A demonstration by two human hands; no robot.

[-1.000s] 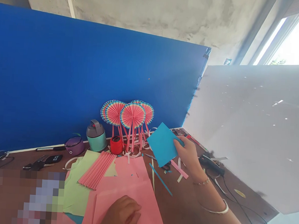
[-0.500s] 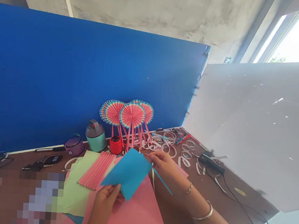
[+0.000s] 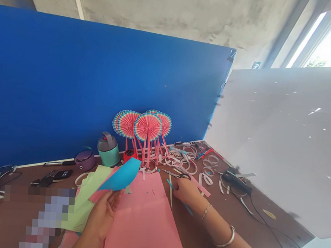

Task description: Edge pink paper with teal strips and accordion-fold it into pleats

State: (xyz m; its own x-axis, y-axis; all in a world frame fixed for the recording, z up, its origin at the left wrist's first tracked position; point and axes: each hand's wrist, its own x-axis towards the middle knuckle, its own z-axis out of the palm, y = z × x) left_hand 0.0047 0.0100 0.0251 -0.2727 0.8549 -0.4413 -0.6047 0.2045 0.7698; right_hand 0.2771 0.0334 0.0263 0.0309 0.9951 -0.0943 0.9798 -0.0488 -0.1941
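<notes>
Blue paper sheet (image 3: 122, 175) gripped in half-open left hand (image 3: 102, 215); loosely curled right hand (image 3: 185, 190) rests on thin blue strip (image 3: 187, 208).

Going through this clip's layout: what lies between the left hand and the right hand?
In the head view, a pink paper sheet lies between the left hand, which holds blue paper, and the right hand, with a pale paper strip along the sheet's edge.

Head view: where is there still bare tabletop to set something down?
Bare brown tabletop lies between the large pink paper sheet and the right forearm, and more between that forearm and the thin black cable. White paper-strip coils crowd the far corner behind the right hand.
</notes>
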